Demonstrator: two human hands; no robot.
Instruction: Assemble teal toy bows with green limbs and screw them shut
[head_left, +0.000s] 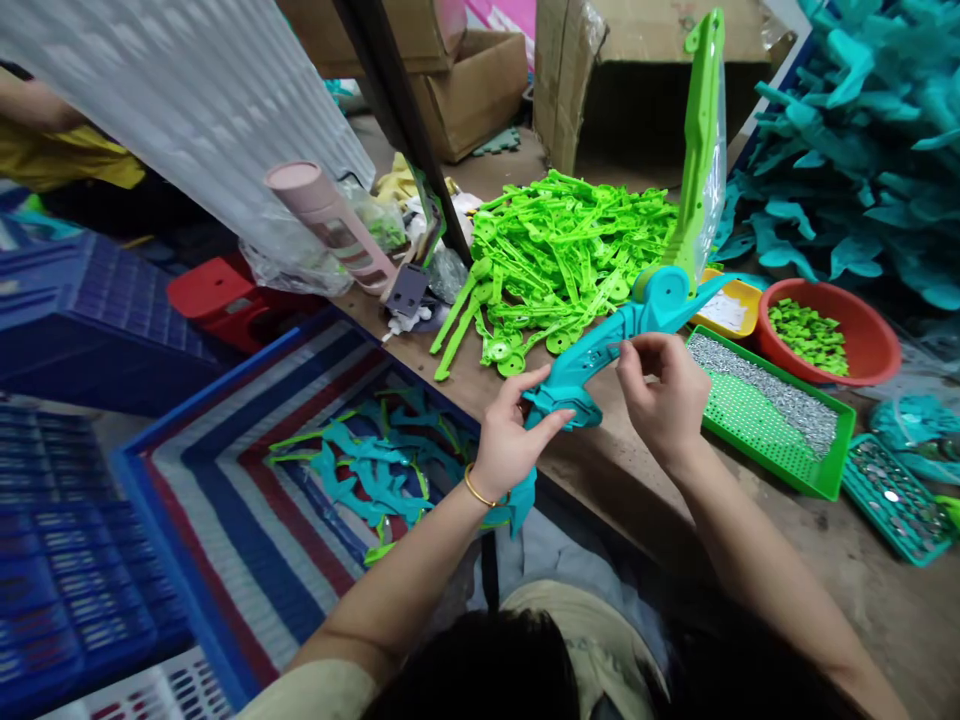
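Observation:
My left hand point(508, 440), with a gold bangle at the wrist, is wrapped round the lower end of a teal plastic toy part point(589, 360) held over the table edge. A long lime-green arm point(697, 150) rises upright from the far end of this part, at a round joint. My right hand point(666, 395) is beside the teal part, thumb and forefinger pinched together at its surface. Whatever lies between those fingertips is too small to make out. Small holes show along the teal face near the pinch.
Behind lies a heap of green plastic parts point(577, 250). To the right are a green tray of screws point(765, 400), a red bowl point(877, 340), a yellow tray point(742, 310) and a teal tray point(900, 500). A striped-lined crate point(247, 480) holds assembled pieces at left.

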